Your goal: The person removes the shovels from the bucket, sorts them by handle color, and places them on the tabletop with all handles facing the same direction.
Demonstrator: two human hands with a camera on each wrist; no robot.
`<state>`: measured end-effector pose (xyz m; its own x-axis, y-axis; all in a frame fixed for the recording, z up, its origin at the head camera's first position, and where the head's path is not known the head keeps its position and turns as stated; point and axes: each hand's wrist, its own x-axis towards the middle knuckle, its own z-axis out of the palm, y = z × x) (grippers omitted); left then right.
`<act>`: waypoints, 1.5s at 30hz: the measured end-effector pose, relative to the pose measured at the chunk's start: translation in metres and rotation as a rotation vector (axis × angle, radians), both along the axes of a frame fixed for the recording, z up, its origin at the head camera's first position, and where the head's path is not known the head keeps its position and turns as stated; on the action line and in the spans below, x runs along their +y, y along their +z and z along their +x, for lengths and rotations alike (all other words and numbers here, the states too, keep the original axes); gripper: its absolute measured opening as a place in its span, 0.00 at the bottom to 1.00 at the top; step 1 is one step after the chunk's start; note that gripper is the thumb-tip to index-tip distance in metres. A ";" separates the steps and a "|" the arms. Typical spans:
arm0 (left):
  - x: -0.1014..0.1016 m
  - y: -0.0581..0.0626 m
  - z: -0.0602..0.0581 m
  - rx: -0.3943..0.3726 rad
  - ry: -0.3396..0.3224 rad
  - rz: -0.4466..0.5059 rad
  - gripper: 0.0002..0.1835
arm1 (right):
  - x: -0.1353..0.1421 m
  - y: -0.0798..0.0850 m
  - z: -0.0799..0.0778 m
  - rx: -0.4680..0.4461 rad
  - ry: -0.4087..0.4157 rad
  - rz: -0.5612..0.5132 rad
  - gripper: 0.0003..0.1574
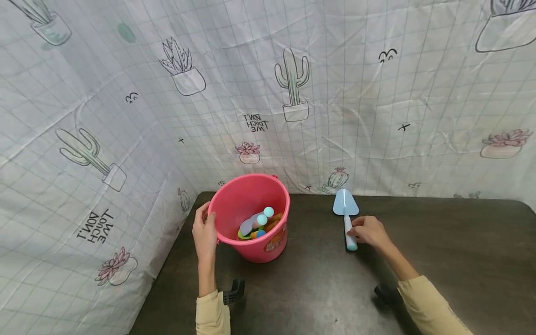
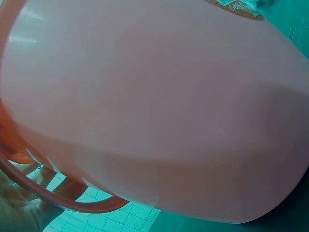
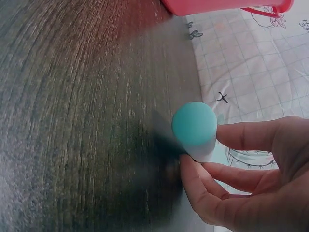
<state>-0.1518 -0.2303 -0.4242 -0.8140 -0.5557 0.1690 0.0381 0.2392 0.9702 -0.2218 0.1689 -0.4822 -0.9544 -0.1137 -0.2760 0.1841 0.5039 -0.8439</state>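
Observation:
A pink bucket (image 1: 251, 251) tilts toward me at the left of the table, its mouth facing up and forward. My left hand (image 1: 205, 232) grips its left rim, with the thumb over the edge. In the left wrist view the bucket's side (image 2: 159, 106) fills most of the picture, and my fingers (image 2: 67, 187) show behind its handle. Several toy tools (image 1: 253, 224) lie inside the bucket, some with teal-ended handles. To the right, my right hand (image 1: 370, 231) pinches the handle of a light blue toy trowel (image 1: 345, 204), whose blade points to the back. Its round teal end (image 3: 194, 123) faces the right wrist camera.
The dark table (image 1: 439, 242) meets a white cloth (image 1: 356, 116) printed with cacti at its back edge. This cloth also hangs along the left side. A black strap piece (image 1: 234, 292) sits at the left wrist, another (image 1: 386, 294) near the right.

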 end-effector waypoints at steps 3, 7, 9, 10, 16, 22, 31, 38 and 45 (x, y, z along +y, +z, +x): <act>0.000 -0.001 0.001 0.008 -0.002 -0.016 0.21 | 0.000 0.000 0.001 0.004 0.000 0.002 0.26; -0.001 -0.001 0.001 0.024 0.000 -0.036 0.21 | -0.001 0.002 0.002 0.039 -0.005 0.036 0.24; -0.001 -0.001 0.001 0.027 -0.001 -0.039 0.21 | -0.001 0.004 0.003 0.070 -0.012 0.062 0.23; -0.001 -0.001 0.000 0.027 -0.001 -0.038 0.21 | -0.001 0.006 0.003 0.088 -0.015 0.081 0.23; -0.001 -0.002 0.000 0.024 -0.004 -0.027 0.21 | -0.001 0.015 0.003 0.174 -0.020 0.154 0.23; -0.002 -0.003 -0.001 0.024 -0.010 -0.011 0.21 | -0.007 0.024 0.005 0.225 -0.029 0.141 0.23; -0.002 -0.004 -0.001 0.033 -0.006 -0.005 0.21 | -0.019 0.041 0.007 0.291 -0.001 0.099 0.21; -0.002 -0.004 -0.001 0.024 0.001 0.002 0.21 | -0.029 0.051 0.009 0.290 -0.017 0.044 0.21; -0.001 -0.002 -0.002 0.021 -0.003 0.006 0.21 | -0.039 0.063 0.010 0.343 -0.054 -0.055 0.26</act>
